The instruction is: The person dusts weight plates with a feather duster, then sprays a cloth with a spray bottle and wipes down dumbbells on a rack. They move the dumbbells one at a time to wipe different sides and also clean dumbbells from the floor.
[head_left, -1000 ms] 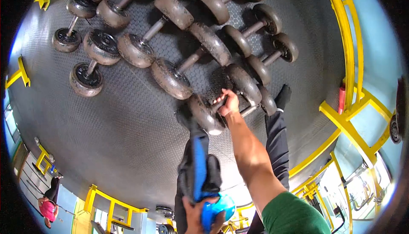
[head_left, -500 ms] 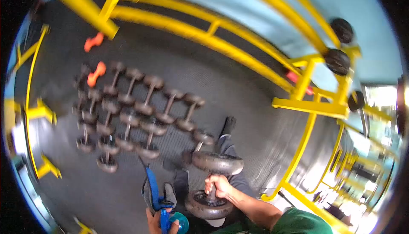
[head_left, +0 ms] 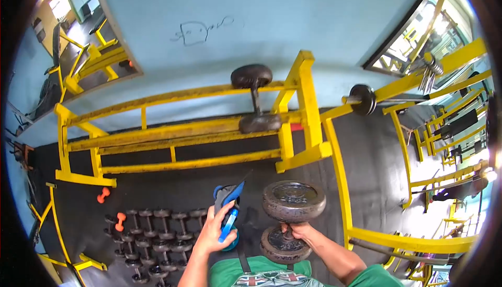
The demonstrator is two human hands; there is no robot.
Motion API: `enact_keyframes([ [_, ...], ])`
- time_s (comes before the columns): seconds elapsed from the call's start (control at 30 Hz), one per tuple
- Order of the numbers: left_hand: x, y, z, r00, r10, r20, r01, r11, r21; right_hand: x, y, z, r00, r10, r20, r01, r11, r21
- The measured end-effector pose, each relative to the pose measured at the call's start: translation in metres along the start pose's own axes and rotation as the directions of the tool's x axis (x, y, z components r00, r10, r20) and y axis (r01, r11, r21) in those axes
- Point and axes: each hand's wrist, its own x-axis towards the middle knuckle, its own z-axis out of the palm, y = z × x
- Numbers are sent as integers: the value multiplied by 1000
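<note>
My right hand (head_left: 295,229) is closed around the handle of a large, worn dumbbell (head_left: 294,202), lifted in front of my body with its thick round heads one above the other. My left hand (head_left: 215,230) grips what looks like a blue spray bottle (head_left: 228,225) together with a grey and blue cloth (head_left: 225,194); its fingers partly cover both. Ahead stands a yellow rack (head_left: 188,128), with another dumbbell (head_left: 255,99) resting across its upper rails near the right end.
Rows of dark dumbbells (head_left: 157,242) lie on the black floor at lower left, near two small orange dumbbells (head_left: 103,195). A yellow frame (head_left: 341,182) with a barbell (head_left: 363,99) stands to the right. Behind the rack is a blue wall (head_left: 235,15) with mirrors.
My view has swung up from the floor to the rack and wall. Both hands are raised, the right carrying the large dumbbell, the left still holding the bottle and cloth.
</note>
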Motion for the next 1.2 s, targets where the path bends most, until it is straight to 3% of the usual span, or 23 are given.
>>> enact_keyframes([
  [0.07,46,13,1,994,105,31,-105,994,-4,-2,-54,6,979,-97,-178,87,994,-62],
  [0.1,66,23,-3,994,40,103,-40,999,3,-1,-79,7,968,-70,-240,45,993,-107],
  [0.13,88,25,-3,996,43,84,-42,999,-13,3,-103,9,969,-74,-237,44,990,-131],
  [0.2,122,19,-1,978,107,180,-95,993,-75,9,-140,13,950,-88,-299,49,989,-137],
  [0.23,141,15,-1,964,125,235,-124,992,-19,18,-156,12,950,-136,-280,91,981,-169],
  [0.27,159,11,-1,968,128,215,-122,992,-41,27,-173,11,950,-137,-279,82,977,-198],
  [0.33,184,2,-1,936,77,342,-70,997,-35,42,-202,11,928,-120,-354,60,983,-176],
  [0.37,195,-12,3,933,178,314,-186,982,-3,61,-225,13,937,-117,-330,47,976,-213],
  [0.4,203,-15,-1,939,173,297,-179,984,-7,73,-233,17,933,-107,-343,46,983,-179],
  [0.5,224,-6,7,853,-101,511,7,983,183,93,-268,27,927,-77,-368,40,993,-107],
  [0.53,232,-5,13,857,-118,502,30,983,179,109,-284,31,930,-58,-362,18,993,-114],
  [0.63,244,-5,29,914,-313,260,195,897,397,141,-314,33,941,-74,-330,15,984,-176],
  [0.73,240,-5,40,946,-309,98,219,831,511,170,-344,47,965,-33,-260,-15,984,-179],
  [0.77,244,-7,40,903,-426,49,367,826,427,183,-351,47,967,-12,-256,-38,981,-191],
  [0.8,246,-14,36,891,-451,53,393,823,409,195,-355,44,964,15,-266,-61,984,-166],
  [0.87,249,-34,26,760,-649,28,623,740,255,211,-362,37,961,64,-270,-111,980,-165],
  [0.9,244,-35,22,746,-666,12,647,728,229,223,-368,37,967,77,-245,-125,974,-190],
  [0.97,227,-21,13,830,-558,-6,546,809,216,238,-376,37,963,106,-247,-163,961,-222],
  [1.2,225,19,-2,850,-499,171,451,856,254,271,-387,27,953,156,-262,-233,925,-299],
])
